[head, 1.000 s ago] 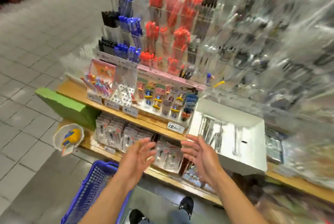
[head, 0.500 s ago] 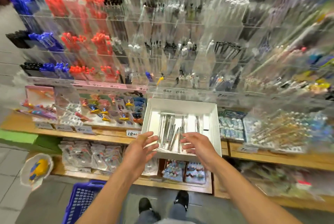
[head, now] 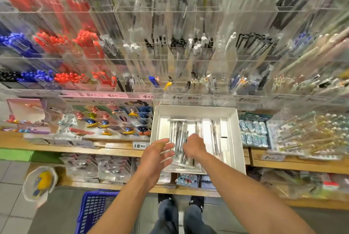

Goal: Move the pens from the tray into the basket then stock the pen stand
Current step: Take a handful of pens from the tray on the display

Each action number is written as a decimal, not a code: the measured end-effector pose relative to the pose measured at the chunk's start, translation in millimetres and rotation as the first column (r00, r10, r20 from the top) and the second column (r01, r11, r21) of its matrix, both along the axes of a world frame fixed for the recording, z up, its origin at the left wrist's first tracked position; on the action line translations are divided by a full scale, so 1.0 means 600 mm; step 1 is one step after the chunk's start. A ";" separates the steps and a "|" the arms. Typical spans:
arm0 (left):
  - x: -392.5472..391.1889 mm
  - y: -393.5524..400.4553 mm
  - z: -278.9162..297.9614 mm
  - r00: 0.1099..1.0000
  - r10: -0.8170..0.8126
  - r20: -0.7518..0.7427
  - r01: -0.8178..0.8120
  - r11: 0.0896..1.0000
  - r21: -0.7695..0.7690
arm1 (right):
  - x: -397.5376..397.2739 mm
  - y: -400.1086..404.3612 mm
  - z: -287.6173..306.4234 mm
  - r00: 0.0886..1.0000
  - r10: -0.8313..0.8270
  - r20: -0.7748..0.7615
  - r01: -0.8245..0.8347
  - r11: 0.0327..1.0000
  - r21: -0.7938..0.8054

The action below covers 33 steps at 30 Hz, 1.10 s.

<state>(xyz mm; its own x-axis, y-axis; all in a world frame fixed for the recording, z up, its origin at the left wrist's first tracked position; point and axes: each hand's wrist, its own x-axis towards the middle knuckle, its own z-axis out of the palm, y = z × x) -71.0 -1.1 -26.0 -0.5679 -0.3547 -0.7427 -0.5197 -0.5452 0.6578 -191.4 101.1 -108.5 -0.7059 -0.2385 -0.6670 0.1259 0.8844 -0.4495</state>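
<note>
Pens [head: 180, 139] lie lengthwise in a white tray [head: 237, 139] that sits on the wooden shelf [head: 113, 150], its near end jutting out past the shelf's front edge. Most of them are silvery or clear-bodied and bunched in the tray's left half; a thinner group lies towards its right side, beside white dividers. Both hands reach over the tray's near end. The left hand [head: 157, 155] is wide, fingers straight and spread, hovering at the tray's near-left corner with the fingertips just over the pens and holding nothing. The right hand [head: 194, 146] is down among the pens in the middle of the tray, its knuckles up and its fingers curled under; they appear to be closing on the bunch, but the fingertips are hidden and I cannot tell whether any pen is truly gripped. A blue plastic basket [head: 94, 209] stands on the floor below the shelf's front edge, to the left of the person's shoes, well apart from the tray. Behind the tray rises the clear acrylic pen stand [head: 188, 60], tier upon tier of compartments: red and blue pens fill those on the left, black, white and clear ones the middle, and pale ones the right. Price labels run along its base. Packaged goods lie on the shelf either side of the tray and on the lower shelf beneath.
</note>
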 end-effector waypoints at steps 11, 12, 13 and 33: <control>-0.024 -0.015 -0.008 0.998 -0.056 0.025 0.054 0.998 0.044 | 0.001 -0.006 -0.049 1.000 -0.019 0.017 0.017 0.994 0.107; -0.025 -0.015 -0.007 0.998 -0.061 0.022 0.060 0.997 0.043 | 0.002 -0.008 -0.050 1.000 -0.010 0.015 0.009 0.994 0.105; -0.025 -0.015 -0.006 0.998 -0.065 0.020 0.064 0.997 0.044 | 0.003 -0.012 -0.052 1.000 0.002 0.008 -0.003 0.994 0.110; -0.053 -0.019 -0.007 0.998 -0.042 -0.044 0.048 0.988 0.147 | 0.046 0.039 0.130 0.942 0.230 0.245 -0.127 0.919 -0.374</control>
<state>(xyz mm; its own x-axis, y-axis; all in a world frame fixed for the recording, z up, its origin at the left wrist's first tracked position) -102.6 -12.5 -30.4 -0.6114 -0.2160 -0.7613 -0.5204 -0.6150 0.5924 -163.8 124.5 -30.4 -0.4266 -0.5960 -0.6803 0.1459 0.6970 -0.7021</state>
